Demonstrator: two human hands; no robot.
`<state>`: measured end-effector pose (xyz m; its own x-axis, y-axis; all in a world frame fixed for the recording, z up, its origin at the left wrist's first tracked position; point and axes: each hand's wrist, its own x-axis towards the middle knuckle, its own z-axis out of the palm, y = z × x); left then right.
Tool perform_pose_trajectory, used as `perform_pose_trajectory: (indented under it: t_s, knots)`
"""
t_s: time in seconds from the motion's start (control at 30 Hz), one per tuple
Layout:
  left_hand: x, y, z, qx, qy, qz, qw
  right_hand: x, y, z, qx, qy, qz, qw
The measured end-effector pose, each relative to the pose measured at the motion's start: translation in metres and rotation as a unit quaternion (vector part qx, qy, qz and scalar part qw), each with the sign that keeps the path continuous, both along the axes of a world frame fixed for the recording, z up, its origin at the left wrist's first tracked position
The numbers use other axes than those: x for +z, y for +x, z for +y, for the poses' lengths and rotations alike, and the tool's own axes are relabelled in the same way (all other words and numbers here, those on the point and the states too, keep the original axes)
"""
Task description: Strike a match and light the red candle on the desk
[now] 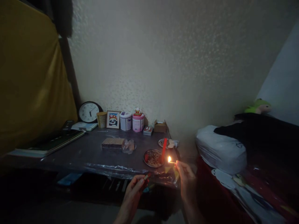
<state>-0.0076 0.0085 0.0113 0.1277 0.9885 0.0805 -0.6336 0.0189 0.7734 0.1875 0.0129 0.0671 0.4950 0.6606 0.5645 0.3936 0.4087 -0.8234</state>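
Note:
A burning match (172,162) is pinched between the fingertips of my right hand (185,175), its flame at the left end. Lower and further left, my left hand (133,191) closes around a small matchbox (147,176). Just beyond the flame rises a slightly tilted red candle (164,147); its base is hard to make out. Beside it on the table lies a round metal plate (144,160) with many small dark and pale bits and something red at its left side. Behind that is a second plate (159,144) with pale sticks on it.
The table (91,152) has a plastic cover. A stacked block (113,143) sits mid-table. Along the wall stand a clock (88,112), a framed panda picture (113,119), two tins (138,123) and a small cardboard box (160,127). A white bag (220,149) bulges at right.

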Motion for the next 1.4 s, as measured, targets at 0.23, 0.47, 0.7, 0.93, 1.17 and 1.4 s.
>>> perform_pose_trajectory:
  t_s: [0.23, 0.47, 0.7, 0.93, 1.17, 1.4]
  knots:
    - [0.003, 0.000, 0.000, -0.003, -0.017, -0.003, 1.000, 0.003, 0.001, 0.011, 0.053, -0.026, 0.139, 0.989]
    - [0.000, 0.002, 0.002, -0.004, -0.028, 0.007, 1.000, 0.013, 0.000, 0.019, 0.067, -0.006, 0.175, 0.982]
    - [-0.010, 0.004, 0.008, 0.014, -0.025, 0.020, 0.999, 0.020, 0.002, 0.036, 0.080, 0.016, 0.200, 0.976]
    - [-0.016, 0.005, 0.011, 0.019, -0.034, 0.005, 0.999, 0.036, 0.005, 0.048, 0.102, 0.013, 0.200, 0.974]
    - [-0.012, 0.004, 0.009, 0.012, -0.042, 0.003, 0.999, 0.047, 0.011, 0.067, 0.129, 0.016, 0.218, 0.967]
    - [-0.014, 0.005, 0.010, 0.006, -0.046, -0.005, 0.999, 0.052, 0.011, 0.082, 0.134, 0.017, 0.220, 0.966]
